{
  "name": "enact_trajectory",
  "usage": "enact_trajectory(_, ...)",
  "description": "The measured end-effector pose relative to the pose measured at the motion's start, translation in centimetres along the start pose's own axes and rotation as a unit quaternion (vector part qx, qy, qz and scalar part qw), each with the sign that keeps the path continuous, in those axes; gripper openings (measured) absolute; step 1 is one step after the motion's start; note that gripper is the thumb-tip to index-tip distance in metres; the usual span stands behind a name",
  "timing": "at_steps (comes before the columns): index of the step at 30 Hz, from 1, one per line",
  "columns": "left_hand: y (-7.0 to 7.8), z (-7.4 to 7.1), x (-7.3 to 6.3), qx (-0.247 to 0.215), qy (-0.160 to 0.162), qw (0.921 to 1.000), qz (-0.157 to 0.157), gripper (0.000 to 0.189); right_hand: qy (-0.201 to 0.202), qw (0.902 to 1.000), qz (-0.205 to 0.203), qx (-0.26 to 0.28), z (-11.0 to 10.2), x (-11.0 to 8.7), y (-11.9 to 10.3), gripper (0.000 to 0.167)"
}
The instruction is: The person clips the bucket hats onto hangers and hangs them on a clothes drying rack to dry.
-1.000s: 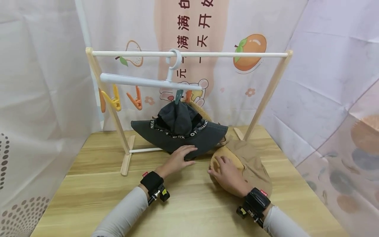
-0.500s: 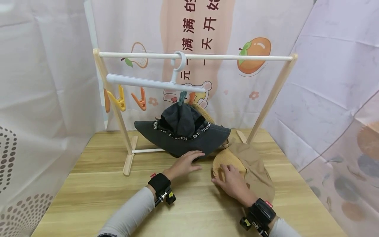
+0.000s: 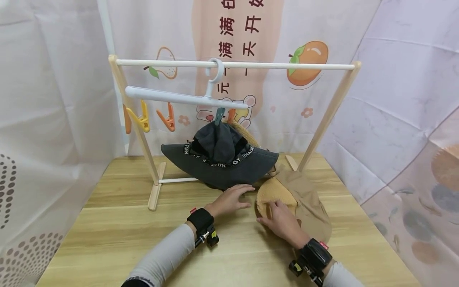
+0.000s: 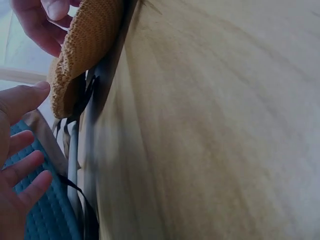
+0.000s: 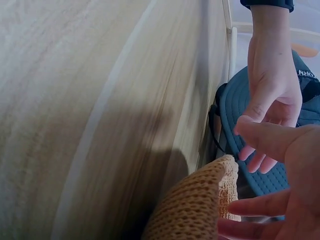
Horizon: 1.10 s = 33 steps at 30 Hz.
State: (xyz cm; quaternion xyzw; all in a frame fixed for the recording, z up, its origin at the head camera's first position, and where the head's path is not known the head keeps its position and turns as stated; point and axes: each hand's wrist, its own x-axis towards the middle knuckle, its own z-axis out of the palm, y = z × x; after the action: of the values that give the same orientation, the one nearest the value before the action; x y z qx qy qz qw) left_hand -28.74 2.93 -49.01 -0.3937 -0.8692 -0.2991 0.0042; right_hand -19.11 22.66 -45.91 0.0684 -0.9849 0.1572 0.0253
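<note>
My left hand is just below the brim of a dark grey bucket hat, its fingers extended and nothing between them. That hat hangs by a green clip from a pale blue hanger, with a lettered band inside its brim. At the right lies a tan hat with a yellowish knitted part. My right hand touches that knitted part. In the right wrist view, its straight fingers meet the knitted edge while the thumb stands apart.
A wooden rack with a white rail holds the hanger. A yellow clip and orange clips are at the left. Behind the dark hat shows another woven straw piece. A patterned curtain backs the wooden table.
My left hand has moved right along the dark brim toward the knitted part of the tan hat. The right hand stays at the tan hat, its position nearly the same.
</note>
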Motion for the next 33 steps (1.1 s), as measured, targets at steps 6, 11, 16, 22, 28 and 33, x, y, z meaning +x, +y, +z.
enact_trajectory(6, 0.2, 0.8, 0.5, 0.018, -0.022, 0.9996, 0.0, 0.057, -0.022, 0.9997, 0.009, 0.005, 0.2, -0.2, 0.4, 0.063)
enact_trajectory(11, 0.8, 1.2, 1.0, 0.026, -0.036, 0.9989, 0.011, 0.058, -0.037, 0.9992, 0.018, -0.002, 0.4, -0.3, 1.0, 0.057)
enact_trajectory(16, 0.6, 1.7, 1.0, 0.035, -0.046, 0.9983, 0.006, 0.06, -0.043, 0.999, 0.014, 0.006, 0.4, 0.0, 1.2, 0.042)
enact_trajectory(22, 0.5, 2.5, 1.0, 0.059, -0.06, 0.9961, 0.026, 0.062, -0.057, 0.9981, 0.014, 0.017, 0.9, -0.3, 1.3, 0.03)
enact_trajectory(28, 1.0, 2.9, 1.2, 0.092, -0.063, 0.9928, 0.044, 0.063, -0.048, 0.9986, 0.011, 0.021, 1.6, -0.8, 1.5, 0.029)
enact_trajectory(33, 0.9, 3.0, 1.4, 0.09, -0.059, 0.9932, 0.045, 0.062, -0.033, 0.9993, -0.001, 0.018, 1.9, -0.6, 1.5, 0.03)
